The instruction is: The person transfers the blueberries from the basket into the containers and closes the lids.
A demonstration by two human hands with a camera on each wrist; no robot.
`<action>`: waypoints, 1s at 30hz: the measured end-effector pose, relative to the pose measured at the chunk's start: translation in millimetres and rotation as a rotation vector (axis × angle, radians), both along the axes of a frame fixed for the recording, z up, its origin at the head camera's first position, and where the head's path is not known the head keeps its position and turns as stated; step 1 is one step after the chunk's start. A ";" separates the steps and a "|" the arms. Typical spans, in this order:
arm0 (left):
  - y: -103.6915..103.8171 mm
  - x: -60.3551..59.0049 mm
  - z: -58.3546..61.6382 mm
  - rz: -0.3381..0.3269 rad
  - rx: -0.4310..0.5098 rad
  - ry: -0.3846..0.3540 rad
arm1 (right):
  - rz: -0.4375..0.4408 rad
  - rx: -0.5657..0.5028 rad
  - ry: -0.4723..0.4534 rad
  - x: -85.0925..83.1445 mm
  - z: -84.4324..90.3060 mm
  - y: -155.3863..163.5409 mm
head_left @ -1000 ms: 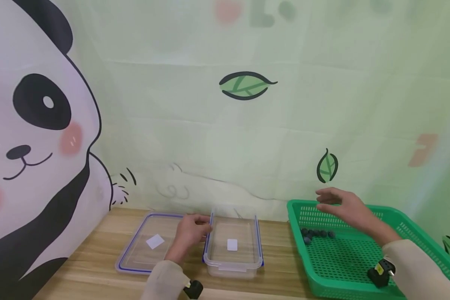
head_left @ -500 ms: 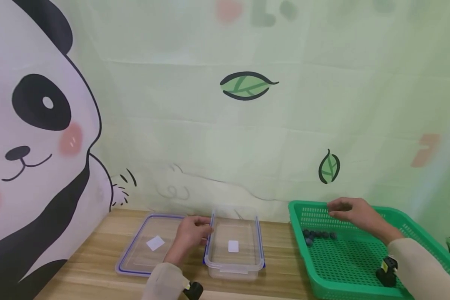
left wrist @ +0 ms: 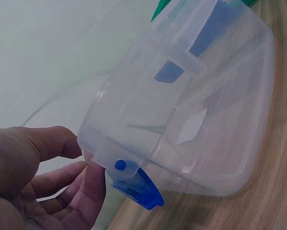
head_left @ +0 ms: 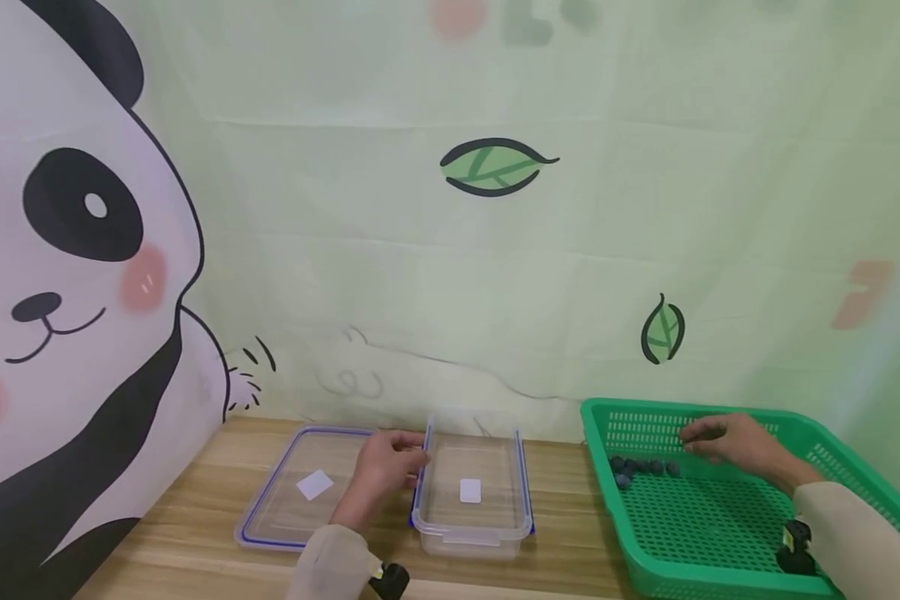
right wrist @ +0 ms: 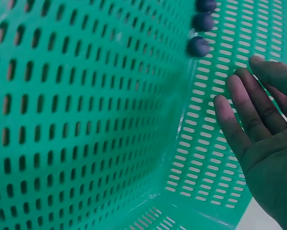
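1. Blueberries (head_left: pixel 640 468), small, round and dark with a dull bloom, lie in a short row on the floor of the green basket (head_left: pixel 727 567), at its far left end; three of them show in the right wrist view (right wrist: pixel 200 46).
2. That basket is stiff green plastic, rectangular, its walls and floor pierced all over with small slots, and it stands at the right of the wooden table (head_left: pixel 195 558).
3. Over the basket's far part hovers the right hand (head_left: pixel 731 440), released and holding nothing, its fingers (right wrist: pixel 244 103) straight and close together; the berries lie just left of the fingertips, near but apart from them.
4. At the table's middle stands a clear plastic container (head_left: pixel 471 500), rectangular with rounded corners, smooth and see-through, with blue clasps (left wrist: pixel 138 188) and a white label on its floor.
5. The left hand (head_left: pixel 382 471) grasps this container's left rim, thumb and fingers (left wrist: pixel 88 189) pinching the edge by the clasp hinge.
6. Just left of it, partly under the left hand, a flat clear lid (head_left: pixel 292 492) with a blue rim and a white label lies on the wood.
7. Behind everything hangs a pale green cloth backdrop (head_left: pixel 495 250), creased in squares, printed with leaves and a large panda (head_left: pixel 67 275) at the left.
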State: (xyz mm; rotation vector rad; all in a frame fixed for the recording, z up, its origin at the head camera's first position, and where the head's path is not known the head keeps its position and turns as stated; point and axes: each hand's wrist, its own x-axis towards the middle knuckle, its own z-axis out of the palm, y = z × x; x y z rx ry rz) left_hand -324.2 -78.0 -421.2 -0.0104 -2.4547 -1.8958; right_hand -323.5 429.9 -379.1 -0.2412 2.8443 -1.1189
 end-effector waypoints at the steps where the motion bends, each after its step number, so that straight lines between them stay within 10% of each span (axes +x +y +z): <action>1: -0.3 -0.2 -0.4 0.001 0.002 0.002 | 0.010 0.002 -0.002 -0.4 -1.4 0.4; 30: -1.6 1.8 3.1 -0.003 0.008 -0.010 | 0.163 0.225 0.056 -12.4 -16.2 -17.3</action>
